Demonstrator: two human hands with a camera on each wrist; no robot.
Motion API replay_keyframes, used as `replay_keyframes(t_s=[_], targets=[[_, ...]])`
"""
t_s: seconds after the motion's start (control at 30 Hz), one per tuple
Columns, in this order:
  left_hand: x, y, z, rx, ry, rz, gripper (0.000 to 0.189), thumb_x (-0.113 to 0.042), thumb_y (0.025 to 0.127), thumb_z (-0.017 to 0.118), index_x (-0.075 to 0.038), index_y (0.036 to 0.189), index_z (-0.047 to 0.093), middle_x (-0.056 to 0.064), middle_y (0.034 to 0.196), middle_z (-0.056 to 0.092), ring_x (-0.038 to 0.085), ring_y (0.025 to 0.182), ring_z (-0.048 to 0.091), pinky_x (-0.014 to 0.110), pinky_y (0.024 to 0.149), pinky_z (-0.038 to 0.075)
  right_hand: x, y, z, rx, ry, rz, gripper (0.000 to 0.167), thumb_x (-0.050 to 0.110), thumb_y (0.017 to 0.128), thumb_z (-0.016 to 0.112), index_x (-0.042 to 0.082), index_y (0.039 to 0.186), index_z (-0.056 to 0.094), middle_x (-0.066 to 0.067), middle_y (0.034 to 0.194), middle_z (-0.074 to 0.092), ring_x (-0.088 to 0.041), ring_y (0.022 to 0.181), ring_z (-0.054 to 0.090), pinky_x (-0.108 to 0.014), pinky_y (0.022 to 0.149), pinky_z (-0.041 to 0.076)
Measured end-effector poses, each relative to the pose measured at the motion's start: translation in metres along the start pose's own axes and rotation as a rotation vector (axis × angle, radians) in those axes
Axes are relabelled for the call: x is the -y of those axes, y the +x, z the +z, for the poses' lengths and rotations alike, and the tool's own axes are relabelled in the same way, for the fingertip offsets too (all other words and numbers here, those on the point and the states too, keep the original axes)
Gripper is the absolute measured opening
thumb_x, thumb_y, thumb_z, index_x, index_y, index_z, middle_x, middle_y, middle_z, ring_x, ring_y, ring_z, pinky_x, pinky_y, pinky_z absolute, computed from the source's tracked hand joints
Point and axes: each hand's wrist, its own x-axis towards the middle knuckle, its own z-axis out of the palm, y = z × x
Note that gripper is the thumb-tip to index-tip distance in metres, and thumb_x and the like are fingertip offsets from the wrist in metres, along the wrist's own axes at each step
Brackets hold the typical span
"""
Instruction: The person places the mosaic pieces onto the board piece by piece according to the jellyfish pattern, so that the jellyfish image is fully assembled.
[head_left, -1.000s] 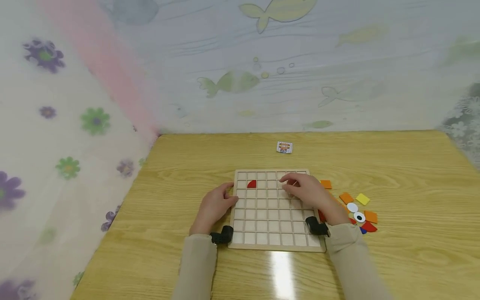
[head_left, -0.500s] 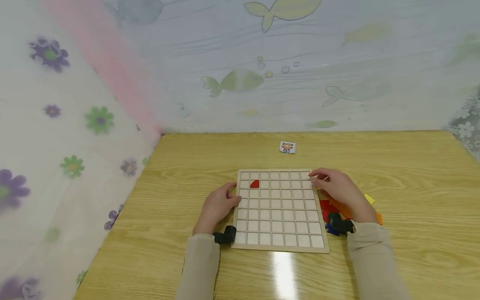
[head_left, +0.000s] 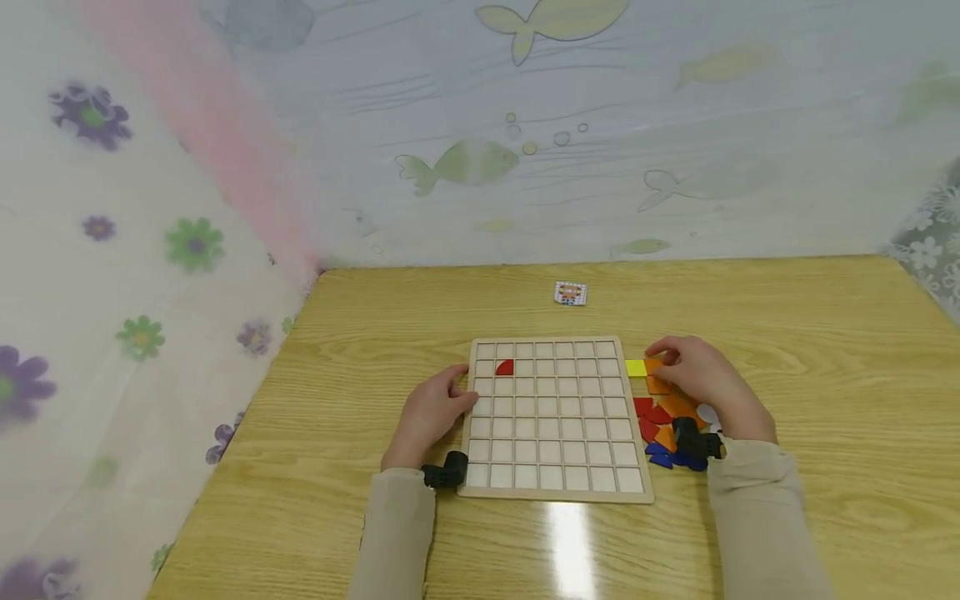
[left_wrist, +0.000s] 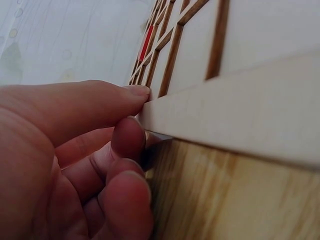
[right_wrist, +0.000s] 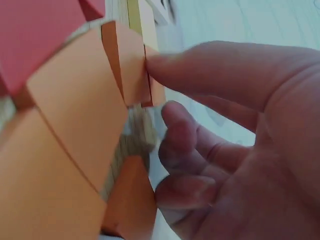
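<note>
A pale wooden grid board [head_left: 555, 496] lies on the table, with one red quarter-round tile [head_left: 506, 367] in a cell of its second row. My left hand [head_left: 431, 412] holds the board's left edge, thumb tip and bent fingers at the frame [left_wrist: 235, 110] in the left wrist view. Right of the board, my right hand [head_left: 708, 383] is over the loose tiles. Its thumb touches an orange tile [right_wrist: 134, 70] in the right wrist view, the other fingers loosely bent below. A yellow tile [head_left: 636, 368] lies between that hand and the board; another orange tile [head_left: 657, 386] lies just below.
Loose red tiles [head_left: 647, 429], blue tiles [head_left: 660, 458] and a white disc [head_left: 707, 414] lie along the board's right side, partly hidden by the right hand and wrist camera. A small pattern card [head_left: 571, 293] lies behind the board. A painted wall [head_left: 450, 225] borders the table's back.
My right hand has moved right, from above the board past its edge to the loose tiles, uncovering the board's right columns and the yellow tile. The left hand stays at the edge.
</note>
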Motion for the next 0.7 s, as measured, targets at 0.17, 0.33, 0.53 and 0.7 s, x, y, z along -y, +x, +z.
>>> replay_keyframes(t_s=[0.17, 0.33, 0.53, 0.7], targets=[[-0.0003, 0.0007, 0.0004, 0.006, -0.011, -0.014, 0.049, -0.029, 0.084, 0.061, -0.019, 0.129, 0.048, -0.004, 0.074, 0.056, 0.014, 0.057, 0.048, 0.028, 0.052, 0.039, 0.0018, -0.0019, -0.0036, 0.053, 0.019, -0.001, 0.033, 0.015, 0.087, 0.055, 0.0, 0.116, 0.055, -0.028, 0.113, 0.049, -0.034, 0.092, 0.051, -0.041, 0.073, 0.046], [0.0005, 0.0011, 0.0009, 0.01, -0.009, -0.014, 0.049, -0.03, 0.084, 0.061, -0.02, 0.13, 0.047, -0.004, 0.074, 0.055, 0.014, 0.053, 0.048, 0.028, 0.05, 0.04, 0.0032, -0.0012, -0.0034, 0.035, 0.0, 0.013, 0.026, 0.015, 0.086, 0.057, 0.001, 0.108, 0.055, -0.024, 0.108, 0.05, -0.031, 0.088, 0.05, -0.039, 0.07, 0.044], [0.0017, 0.0015, 0.0019, 0.008, -0.003, -0.017, 0.048, -0.03, 0.083, 0.061, -0.02, 0.129, 0.048, -0.003, 0.074, 0.054, 0.014, 0.054, 0.048, 0.028, 0.05, 0.04, 0.0026, -0.0015, -0.0014, 0.003, 0.0, 0.02, 0.021, 0.015, 0.086, 0.057, 0.003, 0.102, 0.052, -0.019, 0.101, 0.053, -0.027, 0.08, 0.05, -0.036, 0.066, 0.043], [0.0023, 0.0015, 0.0015, 0.004, -0.006, -0.015, 0.048, -0.03, 0.083, 0.061, -0.02, 0.129, 0.049, -0.003, 0.073, 0.054, 0.014, 0.055, 0.047, 0.028, 0.051, 0.039, 0.0024, -0.0016, -0.0023, -0.054, -0.022, 0.006, 0.026, 0.019, 0.088, 0.054, 0.003, 0.108, 0.054, -0.02, 0.104, 0.054, -0.03, 0.085, 0.051, -0.041, 0.071, 0.043]])
